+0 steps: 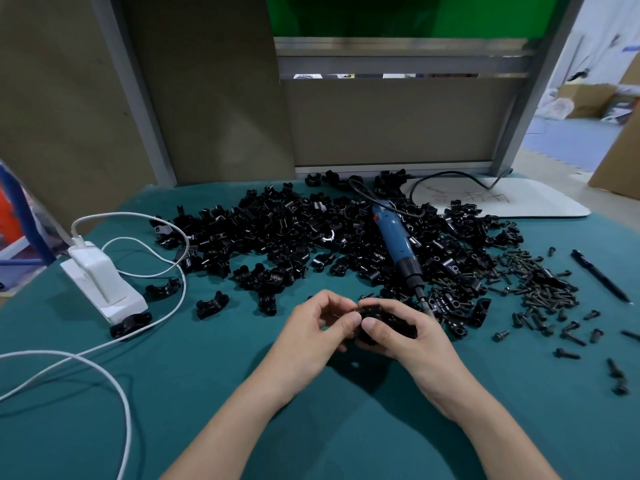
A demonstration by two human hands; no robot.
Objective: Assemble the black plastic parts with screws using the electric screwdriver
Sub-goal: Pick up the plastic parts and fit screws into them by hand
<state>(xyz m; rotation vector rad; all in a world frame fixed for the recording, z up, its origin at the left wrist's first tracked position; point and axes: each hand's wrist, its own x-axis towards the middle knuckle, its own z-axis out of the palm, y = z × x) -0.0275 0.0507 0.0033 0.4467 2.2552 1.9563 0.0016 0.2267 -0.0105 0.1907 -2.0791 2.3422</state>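
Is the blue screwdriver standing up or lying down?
Lying down. The screwdriver lies on its side across the black parts, its bit pointing toward the person.

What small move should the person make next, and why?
Probably the right hand should let go and reach for the electric screwdriver, leaving the left hand to hold the black plastic part. Both hands pinch that part above the cloth, and the screwdriver lies unheld on the pile just behind the right hand, its bit toward it.
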